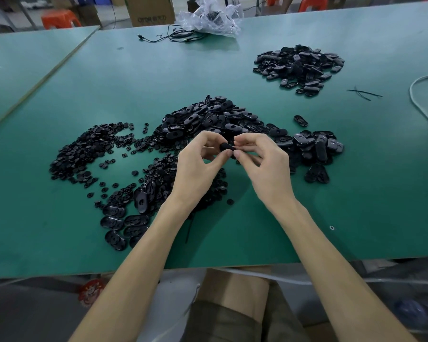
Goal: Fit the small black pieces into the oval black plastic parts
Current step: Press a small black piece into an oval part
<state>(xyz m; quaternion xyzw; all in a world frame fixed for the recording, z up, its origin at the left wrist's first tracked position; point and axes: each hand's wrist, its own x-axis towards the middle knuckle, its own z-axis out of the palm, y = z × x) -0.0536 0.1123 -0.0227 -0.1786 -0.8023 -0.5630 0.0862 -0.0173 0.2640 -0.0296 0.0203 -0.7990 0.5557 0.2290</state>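
Left hand (pixel 198 161) and right hand (pixel 265 164) both pinching one oval part (pixel 227 147) above bench (pixel 158 70) middle; small pieces (pixel 89 154) heaped toward left edge

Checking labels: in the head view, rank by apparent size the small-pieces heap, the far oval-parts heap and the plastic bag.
1. small-pieces heap
2. far oval-parts heap
3. plastic bag
The last two lie farther off, so true sizes are unsure.

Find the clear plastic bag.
Head view: the clear plastic bag lies far across the table, near centre, right of the cardboard box, beside black cables.
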